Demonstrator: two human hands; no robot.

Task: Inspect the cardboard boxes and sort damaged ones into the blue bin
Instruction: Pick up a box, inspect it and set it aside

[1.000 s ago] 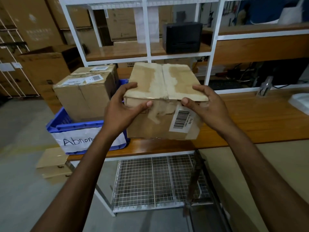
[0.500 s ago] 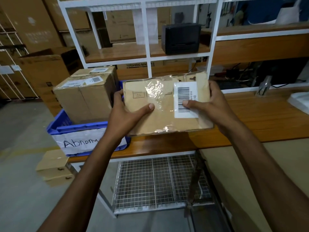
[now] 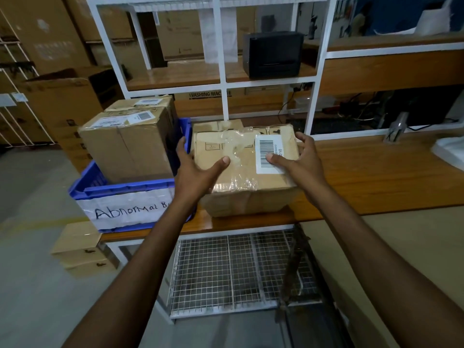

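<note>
A worn cardboard box (image 3: 242, 200) with crinkled clear tape and a white barcode label rests on the wooden table (image 3: 376, 177), its taped face up. My left hand (image 3: 195, 169) grips its left side, thumb on top. My right hand (image 3: 300, 162) holds the right side, thumb pressed on the label. The blue bin (image 3: 120, 188), labelled "Abnormal B…", stands directly left of the box, touching my left hand. Two cardboard boxes (image 3: 128, 146) sit inside it.
A white shelf frame (image 3: 223, 71) rises behind the box, with a black device (image 3: 272, 54) on its upper shelf. A wire rack (image 3: 238, 272) lies under the table. Small boxes (image 3: 77, 247) sit on the floor at left. Large cartons line the far left.
The box was turned from its torn flaps to its taped, labelled face, then lowered from chest height onto the table beside the bin. Both hands stayed on it.
</note>
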